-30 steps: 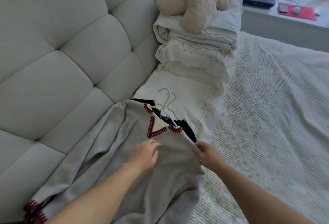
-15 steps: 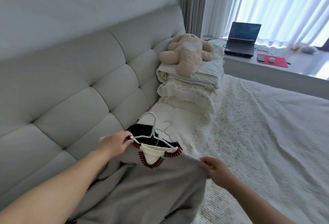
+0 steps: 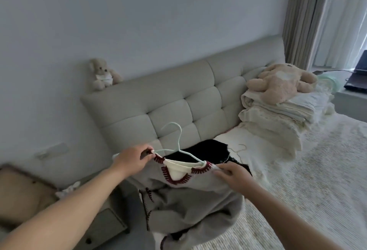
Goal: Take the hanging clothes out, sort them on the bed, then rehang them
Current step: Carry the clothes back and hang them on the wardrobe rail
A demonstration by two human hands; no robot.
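Observation:
A grey sweater (image 3: 190, 204) with dark red stitching round its V-neck hangs on a pale mint hanger (image 3: 174, 140), lifted off the bed (image 3: 309, 180). My left hand (image 3: 132, 159) pinches the left shoulder of the sweater at the hanger's end. My right hand (image 3: 232, 174) grips the right shoulder. Behind the sweater a black garment (image 3: 208, 150) lies on the bed, with a second thin hanger (image 3: 239, 149) beside it.
A padded headboard (image 3: 178, 99) runs behind the bed, with a small teddy bear (image 3: 103, 74) on its top. Folded white bedding (image 3: 278, 118) with a large plush toy (image 3: 282, 83) on it is stacked at the right. A laptop (image 3: 357, 77) sits by the curtains.
My view has swung up and left. Both hands have raised the grey sweater off the bed, and my right hand has shifted up to its right shoulder.

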